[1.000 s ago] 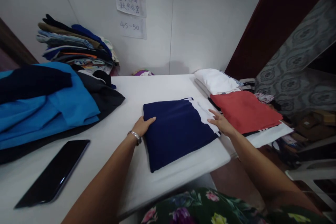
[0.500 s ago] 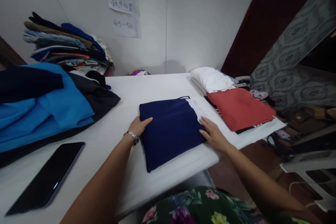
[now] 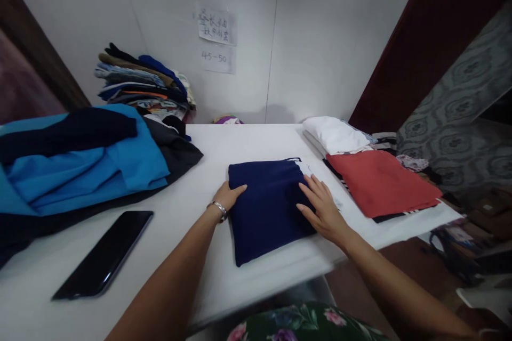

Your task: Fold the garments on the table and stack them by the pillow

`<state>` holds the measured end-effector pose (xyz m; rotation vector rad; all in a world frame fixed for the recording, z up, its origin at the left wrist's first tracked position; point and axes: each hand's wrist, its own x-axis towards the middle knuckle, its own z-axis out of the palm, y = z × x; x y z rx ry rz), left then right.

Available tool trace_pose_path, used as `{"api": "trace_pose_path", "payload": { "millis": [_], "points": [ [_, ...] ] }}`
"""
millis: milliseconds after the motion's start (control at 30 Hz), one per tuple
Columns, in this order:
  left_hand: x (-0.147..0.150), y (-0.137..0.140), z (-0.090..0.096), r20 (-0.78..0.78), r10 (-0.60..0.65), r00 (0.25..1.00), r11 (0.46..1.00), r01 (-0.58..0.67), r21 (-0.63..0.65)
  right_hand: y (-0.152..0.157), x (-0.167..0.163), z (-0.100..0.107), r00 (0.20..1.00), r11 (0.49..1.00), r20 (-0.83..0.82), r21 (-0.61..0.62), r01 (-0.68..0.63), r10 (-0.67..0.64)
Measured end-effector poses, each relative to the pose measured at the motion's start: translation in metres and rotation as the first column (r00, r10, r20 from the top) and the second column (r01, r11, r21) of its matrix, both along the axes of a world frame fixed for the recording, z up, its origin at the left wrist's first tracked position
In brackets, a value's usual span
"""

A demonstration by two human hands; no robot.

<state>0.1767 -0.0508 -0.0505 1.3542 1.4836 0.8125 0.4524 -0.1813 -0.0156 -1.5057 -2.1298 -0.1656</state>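
Note:
A folded navy blue garment [image 3: 268,213] lies on the white table in front of me, with a white part [image 3: 314,170] showing along its right side. My left hand [image 3: 228,197] grips its left edge, thumb on top and the other fingers hidden at the edge; a silver bracelet circles the wrist. Spread fingers of my right hand [image 3: 322,208] rest on the garment's right part, over the navy and white cloth.
On the left lie a blue and black garment pile [image 3: 92,160] and a phone [image 3: 106,253]. A tall clothes stack [image 3: 142,82] stands behind. To the right are folded white clothes [image 3: 336,134] and a red garment [image 3: 382,181] near the table's edge. Paper signs [image 3: 218,37] hang on the wall.
My right hand has moved from the garment's right edge inward onto its top, fingers more spread. My left hand stays at the left edge. The whole view has shifted, with things appearing farther right.

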Motion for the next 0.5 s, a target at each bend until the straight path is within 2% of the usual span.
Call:
{"api": "trace_pose_path", "payload": {
  "millis": [67, 133, 300, 400, 500],
  "points": [
    [0.0, 0.0, -0.002, -0.014, 0.006, 1.0, 1.0, -0.006, 0.014, 0.019, -0.018, 0.01, 0.998, 0.998, 0.039, 0.02, -0.056, 0.055],
    [0.0, -0.001, -0.003, -0.03, 0.008, 1.0, 1.0, -0.007, 0.028, 0.041, -0.026, 0.01, 0.995, 0.999, 0.087, -0.008, -0.045, 0.045],
    [0.002, -0.004, 0.0, -0.098, -0.016, 0.995, 0.997, 0.023, 0.069, 0.082, -0.016, -0.029, 0.964, 0.972, 0.259, -0.209, 0.11, -0.053],
    [0.0, -0.007, 0.005, -0.218, -0.033, 0.975, 0.997, 0.048, 0.064, 0.086, -0.008, -0.048, 0.949, 0.977, 0.309, -0.178, 0.119, -0.06],
    [-0.003, -0.011, 0.014, -0.437, -0.012, 0.899, 0.998, 0.036, 0.046, 0.083, -0.007, -0.052, 0.949, 0.983, 0.31, -0.148, 0.113, -0.062]
  ]
}}
